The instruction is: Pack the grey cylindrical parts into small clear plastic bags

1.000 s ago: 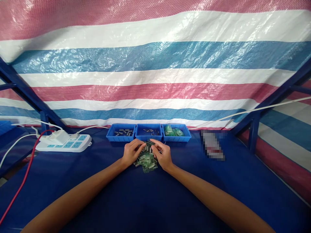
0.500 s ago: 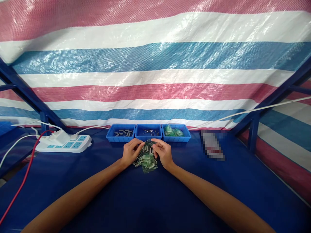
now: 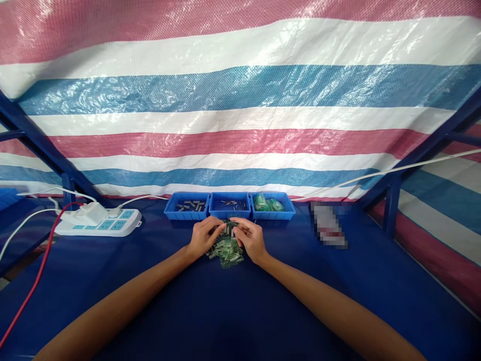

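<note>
One slim, pale, metal-looking rod (image 3: 228, 223), lying left to right, seems pinched in my left hand (image 3: 203, 237); I cannot tell whether my right hand (image 3: 251, 241), nearly closed beside it, grips too. A heap of green plastic packets (image 3: 228, 251) lies nearer; three blue plastic bins (image 3: 230, 213) line the blue desk's (image 3: 229, 311) far side.

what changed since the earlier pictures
Since half a second ago, the right hand has shifted slightly left, closer to the left hand. Any grip taken or released is too small to tell. The three blue bins, the pile of small parts and the power strip stayed put.
</note>
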`<state>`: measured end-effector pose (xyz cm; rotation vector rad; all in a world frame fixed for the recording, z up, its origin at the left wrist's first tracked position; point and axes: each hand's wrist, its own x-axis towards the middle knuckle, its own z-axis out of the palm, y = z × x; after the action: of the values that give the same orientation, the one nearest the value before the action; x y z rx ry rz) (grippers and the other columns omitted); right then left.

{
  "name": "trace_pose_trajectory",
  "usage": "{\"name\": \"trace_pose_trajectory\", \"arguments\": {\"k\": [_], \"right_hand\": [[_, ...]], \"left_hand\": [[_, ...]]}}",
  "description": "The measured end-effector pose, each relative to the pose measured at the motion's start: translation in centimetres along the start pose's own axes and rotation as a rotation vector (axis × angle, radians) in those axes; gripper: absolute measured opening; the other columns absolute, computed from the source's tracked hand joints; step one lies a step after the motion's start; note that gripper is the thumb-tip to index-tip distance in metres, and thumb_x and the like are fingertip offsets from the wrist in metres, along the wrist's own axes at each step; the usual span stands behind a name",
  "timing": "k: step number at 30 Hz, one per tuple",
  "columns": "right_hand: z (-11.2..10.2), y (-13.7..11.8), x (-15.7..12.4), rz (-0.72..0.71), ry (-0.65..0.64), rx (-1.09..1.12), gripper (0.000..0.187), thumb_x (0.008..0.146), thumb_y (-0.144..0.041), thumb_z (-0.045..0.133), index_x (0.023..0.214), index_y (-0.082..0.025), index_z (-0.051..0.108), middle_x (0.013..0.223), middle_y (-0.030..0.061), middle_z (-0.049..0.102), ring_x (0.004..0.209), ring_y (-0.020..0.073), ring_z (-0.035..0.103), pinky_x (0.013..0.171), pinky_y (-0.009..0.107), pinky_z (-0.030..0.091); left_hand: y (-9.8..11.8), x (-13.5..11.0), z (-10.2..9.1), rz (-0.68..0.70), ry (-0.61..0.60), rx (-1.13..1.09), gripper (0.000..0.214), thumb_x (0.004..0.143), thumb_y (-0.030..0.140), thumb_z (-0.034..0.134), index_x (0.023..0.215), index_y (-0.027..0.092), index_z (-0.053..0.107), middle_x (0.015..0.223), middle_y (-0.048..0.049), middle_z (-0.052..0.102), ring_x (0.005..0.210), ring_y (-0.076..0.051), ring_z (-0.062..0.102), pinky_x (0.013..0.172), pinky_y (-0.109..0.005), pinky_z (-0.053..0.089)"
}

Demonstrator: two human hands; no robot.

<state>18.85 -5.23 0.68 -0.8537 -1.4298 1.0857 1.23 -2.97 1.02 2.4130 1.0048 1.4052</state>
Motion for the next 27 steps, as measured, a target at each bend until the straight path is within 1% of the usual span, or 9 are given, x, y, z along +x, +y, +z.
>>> {"name": "trace_pose_trajectory", "arguments": {"k": [5,9,14,22,24,27], "right_hand": [[0.01,0.00,0.07,0.001,0.017,0.023,0.031,0.082,-0.033,0.056,0.108,-0.016,0.063,0.054,-0.0041,0.048,0.038,0.0071,0.042,0.039,0.020,0.038],[0.01,0.00,0.15,0.015,0.034,0.036,0.032,0.082,-0.032,0.056,0.108,-0.015,0.063,0.054,-0.0041,0.048,0.038,0.0072,0.042,0.039,0.021,0.037],[-0.07,0.20,0.20,0.023,0.047,0.058,0.031,0.083,-0.031,0.056,0.108,-0.015,0.063,0.052,-0.0049,0.046,0.038,0.0070,0.040,0.040,0.021,0.036],[-0.12,0.05,0.18,0.033,0.062,0.104,0.031,0.081,-0.030,0.058,0.107,-0.014,0.063,0.052,-0.0055,0.046,0.037,0.0065,0.041,0.038,0.020,0.034],[-0.14,0.01,0.20,0.029,0.062,0.117,0.029,0.081,-0.029,0.058,0.106,-0.013,0.063,0.051,-0.0056,0.046,0.037,0.0065,0.041,0.038,0.020,0.033],[-0.18,0.07,0.23,0.023,0.056,0.122,0.029,0.082,-0.028,0.058,0.107,-0.013,0.063,0.051,-0.0056,0.045,0.037,0.0066,0.041,0.039,0.021,0.034]], "left_hand": [[-0.07,-0.06,0.09,-0.030,0.018,0.000,0.020,0.090,0.029,0.051,0.081,0.015,0.062,0.069,-0.0025,0.059,0.056,-0.010,0.051,0.055,-0.021,0.042],[-0.03,-0.01,0.10,-0.051,0.028,-0.007,0.018,0.089,0.028,0.052,0.081,0.016,0.062,0.069,-0.0018,0.058,0.056,-0.010,0.050,0.055,-0.021,0.041],[0.10,0.07,0.09,-0.078,0.033,-0.021,0.020,0.090,0.030,0.051,0.080,0.015,0.062,0.067,-0.0016,0.057,0.056,-0.010,0.049,0.055,-0.022,0.040],[0.05,0.13,-0.01,-0.084,0.053,-0.029,0.017,0.088,0.026,0.054,0.078,0.014,0.062,0.066,-0.0005,0.055,0.054,-0.009,0.048,0.056,-0.022,0.040],[-0.01,0.12,-0.05,-0.077,0.047,-0.036,0.017,0.088,0.025,0.054,0.078,0.014,0.061,0.066,-0.0009,0.055,0.055,-0.010,0.049,0.056,-0.022,0.040],[-0.07,0.04,-0.07,-0.051,0.007,-0.051,0.015,0.088,0.024,0.054,0.079,0.014,0.061,0.068,-0.0019,0.057,0.058,-0.011,0.050,0.057,-0.022,0.040]]}}
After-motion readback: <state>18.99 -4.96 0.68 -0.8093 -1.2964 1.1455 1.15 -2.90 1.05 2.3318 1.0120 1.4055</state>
